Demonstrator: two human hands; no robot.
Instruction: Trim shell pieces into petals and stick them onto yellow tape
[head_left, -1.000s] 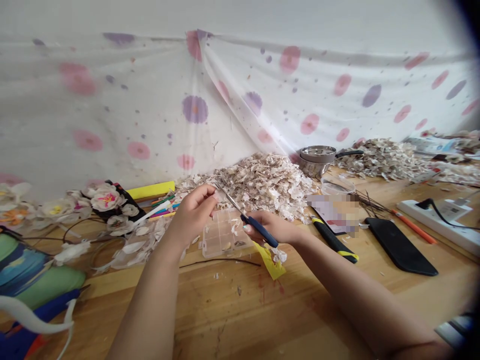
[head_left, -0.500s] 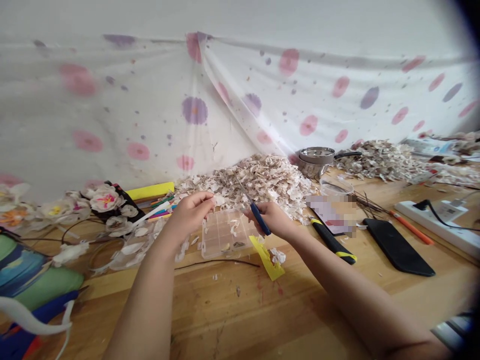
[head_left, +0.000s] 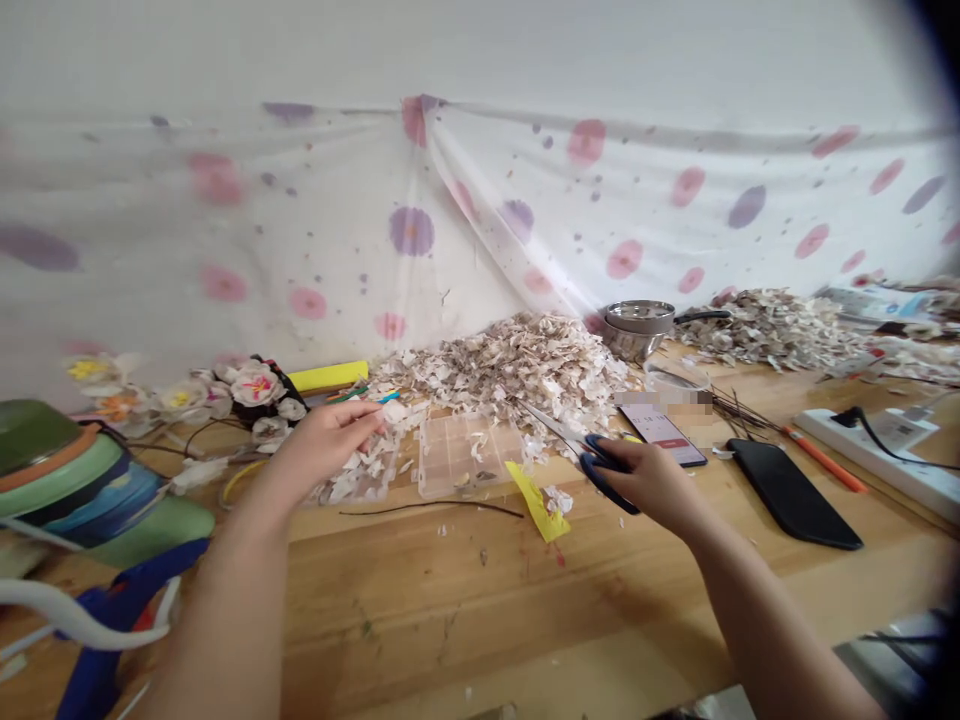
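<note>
Scissors (head_left: 570,434) sit in your right hand (head_left: 660,485), right of the frame's centre, your fingers wrapped about the dark blue handles. Their long axis runs on a slant: handles at the lower right, blade tips toward the upper left, pointing away from you at the near edge of the big heap of pale flakes (head_left: 525,360). Your left hand (head_left: 330,445), left of centre, is well apart from the right, its fingertips drawn close together. A pale piece (head_left: 395,411) shows right at those fingertips; you cannot tell from here whether they pinch it or it lies behind them.

Between your hands lies a clear compartment box (head_left: 439,455) with a few scraps in it, and a second clear tray (head_left: 377,480) of white pieces is partly under your left hand. Just below the box, a thin dark twig (head_left: 450,505) stretches nearly level, with a yellow strip (head_left: 534,500) slanting down to the right near its end and a crumpled white scrap (head_left: 557,498) on the strip.

Farther right you have a phone (head_left: 667,437) with a lit screen, a black slab (head_left: 795,495) and an orange stick (head_left: 825,460). Steel bowls (head_left: 637,330) stand behind them. At the left are pale flowers (head_left: 257,388), and at the lower left a blue tool (head_left: 124,600).
</note>
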